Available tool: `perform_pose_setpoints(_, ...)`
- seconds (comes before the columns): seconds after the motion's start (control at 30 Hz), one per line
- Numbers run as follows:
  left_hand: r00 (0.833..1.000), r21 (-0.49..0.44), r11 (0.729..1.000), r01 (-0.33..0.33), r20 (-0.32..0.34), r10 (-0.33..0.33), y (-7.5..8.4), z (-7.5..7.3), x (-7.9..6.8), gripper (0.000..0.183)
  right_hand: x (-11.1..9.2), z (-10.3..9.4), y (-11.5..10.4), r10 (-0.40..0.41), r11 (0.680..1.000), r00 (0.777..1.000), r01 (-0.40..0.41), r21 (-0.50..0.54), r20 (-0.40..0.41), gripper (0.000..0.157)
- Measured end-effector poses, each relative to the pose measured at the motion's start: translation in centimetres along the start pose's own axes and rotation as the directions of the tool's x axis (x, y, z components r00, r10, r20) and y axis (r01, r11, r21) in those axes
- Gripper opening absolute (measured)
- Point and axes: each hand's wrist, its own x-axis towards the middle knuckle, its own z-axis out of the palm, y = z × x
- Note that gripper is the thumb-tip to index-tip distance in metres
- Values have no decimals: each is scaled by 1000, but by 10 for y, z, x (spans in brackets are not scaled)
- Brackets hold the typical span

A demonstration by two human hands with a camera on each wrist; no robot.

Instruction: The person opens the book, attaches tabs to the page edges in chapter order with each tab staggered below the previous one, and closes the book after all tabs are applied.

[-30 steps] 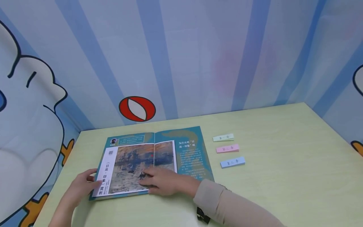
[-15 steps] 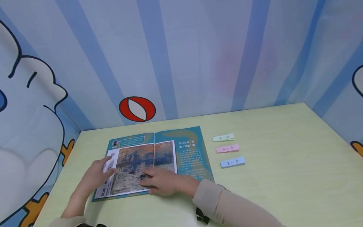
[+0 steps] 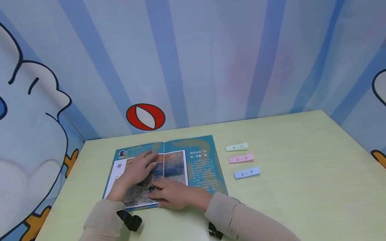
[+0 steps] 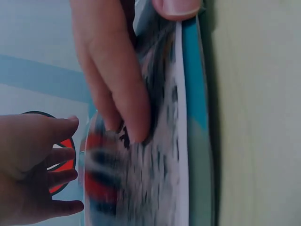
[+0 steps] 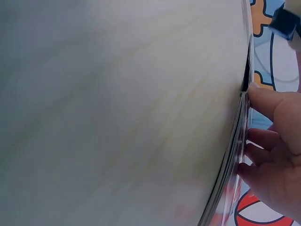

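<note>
An open magazine (image 3: pixel 217 167) with teal pages lies on the table, a sunset harbor painting (image 3: pixel 175 164) printed across its two pages. My left hand (image 3: pixel 137 171) is over the left page, fingers extended toward the center fold. In the left wrist view, that hand (image 4: pixel 28 169) has its fingers spread above the picture. My right hand (image 3: pixel 175 194) rests on the lower part of the painting near the fold, fingertips pressing the page. The right wrist view shows this hand (image 5: pixel 277 141) along the stacked page edges (image 5: pixel 225 165), fingers slightly bent. Neither hand grips anything.
Right of the magazine are three handwritten paper strips: pale green (image 3: pixel 237 147), pink (image 3: pixel 241 158) and blue (image 3: pixel 247 173). A black wrist camera (image 3: pixel 131 221) sits below my left wrist. Behind the pale wooden table (image 3: pixel 301 167) hangs a striped blue cartoon backdrop (image 3: pixel 205 67).
My left hand has left the magazine's left edge and moved right and up across the left page onto the painting. My right hand has stayed in place.
</note>
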Motion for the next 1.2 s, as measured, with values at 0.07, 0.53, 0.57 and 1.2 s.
perform_pose_setpoints(0.07, 1000, 44, 999, 3, 19, -4, 0, 3, 6, 43, 0, 0, 0, -11, 1000, 1000, 10, -6, -8, 45)
perform_pose_setpoints(0.53, 998, 7, 1000, 21, 67, -21, -6, 14, 11, 50, -1, 3, 3, 5, 998, 999, -7, 59, 33, 47)
perform_pose_setpoints(0.57, 997, 8, 1000, 22, 70, -23, -6, 14, 11, 51, -1, 4, 4, -3, 997, 1000, 1, 74, 26, 46)
perform_pose_setpoints(1.2, 997, -29, 999, 32, 78, -30, -8, 15, 11, 52, -24, 0, -13, 6, 1000, 991, -7, 6, 137, 50)
